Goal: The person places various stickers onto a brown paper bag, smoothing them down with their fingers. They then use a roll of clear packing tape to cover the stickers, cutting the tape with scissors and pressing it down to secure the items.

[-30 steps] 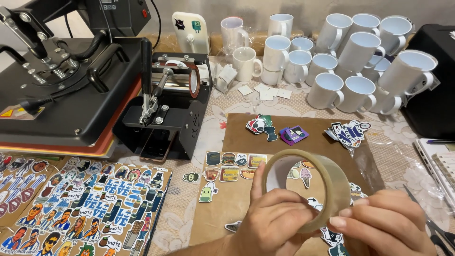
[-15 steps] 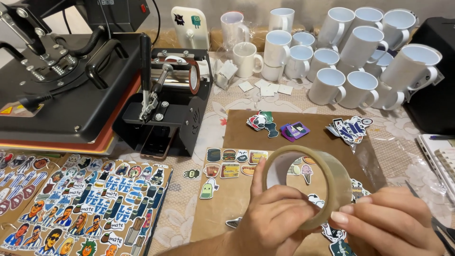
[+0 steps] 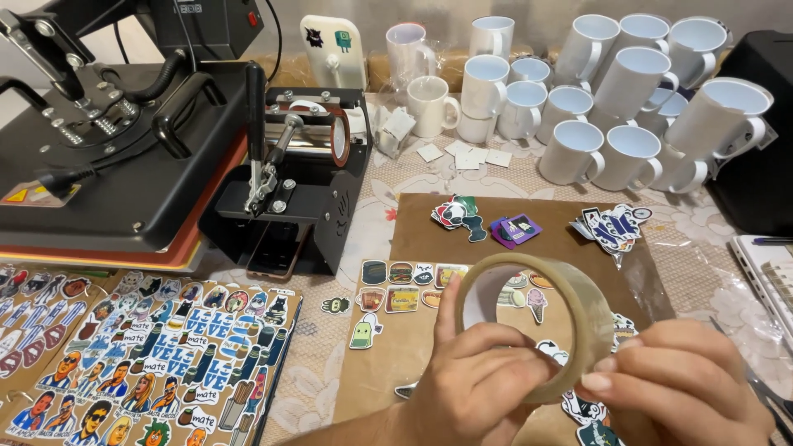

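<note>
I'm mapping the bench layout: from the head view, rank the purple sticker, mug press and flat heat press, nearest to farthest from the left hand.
1. Purple sticker: just beyond the left hand.
2. Mug press: left, farther back.
3. Flat heat press: far left.

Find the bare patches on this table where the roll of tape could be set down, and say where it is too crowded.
Free: the brown board between the mug press and the sticker pile, and the cloth between board and white mugs. Crowded: sticker sheets at left, cut stickers beside the tape roll.
</note>
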